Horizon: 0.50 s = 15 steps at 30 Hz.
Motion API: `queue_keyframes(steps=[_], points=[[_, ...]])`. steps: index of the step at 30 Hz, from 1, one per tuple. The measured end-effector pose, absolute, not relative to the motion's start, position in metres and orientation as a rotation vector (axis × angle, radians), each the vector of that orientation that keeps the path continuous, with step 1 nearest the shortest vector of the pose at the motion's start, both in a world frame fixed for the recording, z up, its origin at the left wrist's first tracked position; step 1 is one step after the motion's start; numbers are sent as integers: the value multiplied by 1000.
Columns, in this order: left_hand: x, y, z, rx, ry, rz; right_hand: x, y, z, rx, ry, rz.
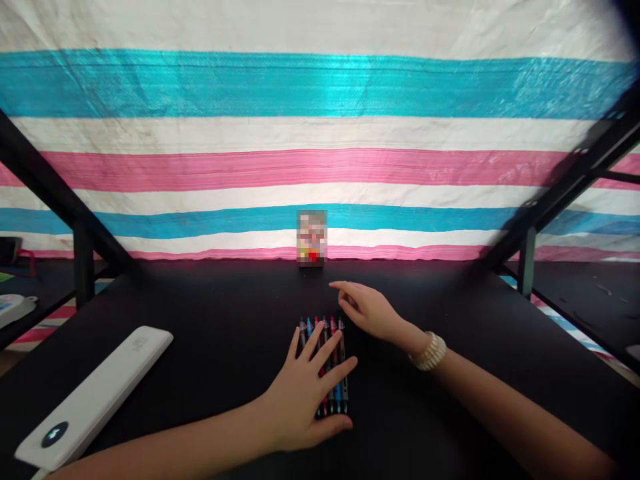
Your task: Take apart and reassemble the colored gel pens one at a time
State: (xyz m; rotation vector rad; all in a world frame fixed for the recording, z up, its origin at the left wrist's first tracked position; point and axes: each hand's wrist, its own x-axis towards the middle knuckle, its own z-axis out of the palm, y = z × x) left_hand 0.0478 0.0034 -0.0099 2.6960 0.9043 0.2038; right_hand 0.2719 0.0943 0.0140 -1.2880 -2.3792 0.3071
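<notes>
Several pens (344,390) in dark, blue and red lie side by side in a row on the black table (225,373). My left hand (310,387) is spread flat over them, fingers apart, and covers much of their length. Their upper ends show past my fingertips and their lower ends near my thumb. To the right of the pens' upper ends is my right hand (367,308), apart from them. Its index finger points left and the other fingers are loosely curled, with nothing seen in them. A pearl bracelet (430,351) circles the right wrist.
A small blurred box or figure (312,239) stands at the table's back edge. On the left lies a long white device (100,393) with a round dark button. Black metal bars (530,227) rise at both sides before a striped tarp (320,170).
</notes>
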Motion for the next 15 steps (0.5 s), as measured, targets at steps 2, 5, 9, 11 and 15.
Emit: queue_keyframes(steps=[2,5,9,11,15], points=[[47,4,-8,2671,880,214,266,118,15,-1304,-2445,250],[41,7,-2,2632,828,220,256,151,14,-1351,-2510,169],[28,8,5,2600,790,208,248,179,10,-1405,-2559,94],[21,8,6,2603,774,201,248,186,9,-1429,-2560,72],[9,9,2,2626,736,305,253,195,8,-1484,-2517,48]])
